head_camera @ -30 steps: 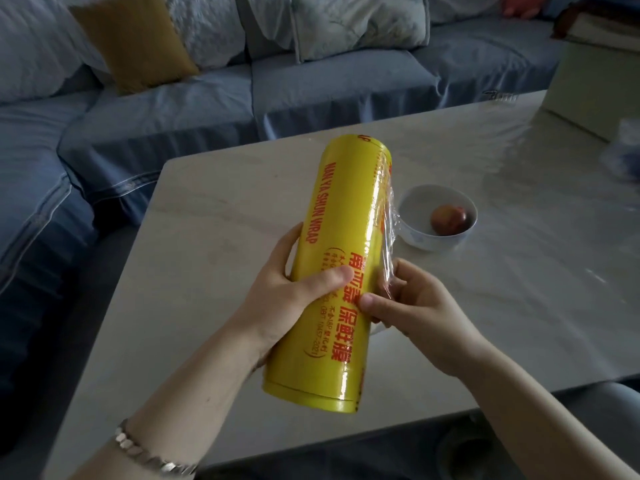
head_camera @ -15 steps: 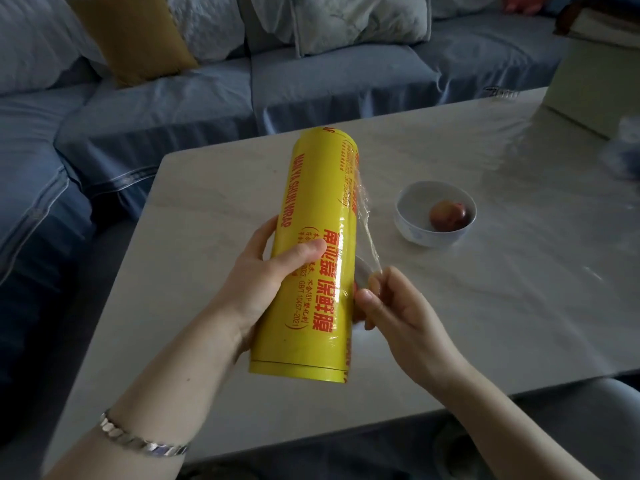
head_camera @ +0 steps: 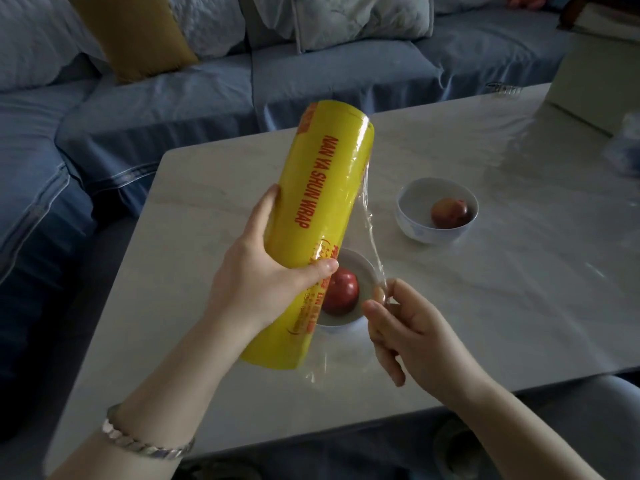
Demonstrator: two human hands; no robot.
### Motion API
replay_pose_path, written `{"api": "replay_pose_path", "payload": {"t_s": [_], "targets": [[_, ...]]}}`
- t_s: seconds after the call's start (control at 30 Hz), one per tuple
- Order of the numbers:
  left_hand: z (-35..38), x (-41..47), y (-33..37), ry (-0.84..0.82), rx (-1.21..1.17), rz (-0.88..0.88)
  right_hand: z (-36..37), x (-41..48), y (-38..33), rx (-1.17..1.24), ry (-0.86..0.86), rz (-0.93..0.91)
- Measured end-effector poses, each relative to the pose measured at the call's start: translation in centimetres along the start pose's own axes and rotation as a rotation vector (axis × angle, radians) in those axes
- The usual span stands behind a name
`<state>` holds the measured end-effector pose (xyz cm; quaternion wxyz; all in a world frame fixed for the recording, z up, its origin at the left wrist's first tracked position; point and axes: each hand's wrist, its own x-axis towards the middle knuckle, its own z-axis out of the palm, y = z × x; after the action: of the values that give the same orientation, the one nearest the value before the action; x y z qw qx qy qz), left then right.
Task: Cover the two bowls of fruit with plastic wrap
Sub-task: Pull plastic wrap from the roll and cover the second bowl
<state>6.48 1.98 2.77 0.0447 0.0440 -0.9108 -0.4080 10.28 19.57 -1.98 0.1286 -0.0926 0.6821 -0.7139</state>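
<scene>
My left hand [head_camera: 266, 285] grips a big yellow roll of plastic wrap [head_camera: 318, 209], held tilted above the table. A thin strip of clear film [head_camera: 372, 233] runs from the roll's right side down to my right hand [head_camera: 405, 334], which pinches its end between thumb and fingers. Under the roll sits a white bowl [head_camera: 365, 271] with a red apple [head_camera: 341, 291], partly hidden by the roll. A second white bowl [head_camera: 408, 223] with a reddish-brown fruit [head_camera: 449, 212] stands farther right on the pale marble table [head_camera: 485, 299].
A blue sofa [head_camera: 207, 98] with a mustard cushion [head_camera: 135, 32] and pale pillows wraps the table's far and left sides. A pale box [head_camera: 595, 88] stands at the table's far right corner, with a clear bag [head_camera: 625, 150] beside it.
My right hand has drawn the film end away from the roll to the right and down. The roll has tilted and lifted, and the near bowl with the red apple now shows under it.
</scene>
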Motion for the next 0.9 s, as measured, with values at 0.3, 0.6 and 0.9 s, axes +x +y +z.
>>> {"api": "replay_pose_path", "payload": {"t_s": [0.3,0.6,0.9], "targets": [[0.5,-1.1,2.1,0.080,0.393,0.281,-2.1,-1.2,0.9,-0.144,0.270,0.271],[1.3,-1.6,3.8,0.031,0.359,0.315,-3.0,2.9,-0.4,0.471,0.206,0.067],[2.2,-1.6,4.3,-0.275,0.054,0.052,-3.1,2.5,-0.7,0.549,0.430,0.065]]}}
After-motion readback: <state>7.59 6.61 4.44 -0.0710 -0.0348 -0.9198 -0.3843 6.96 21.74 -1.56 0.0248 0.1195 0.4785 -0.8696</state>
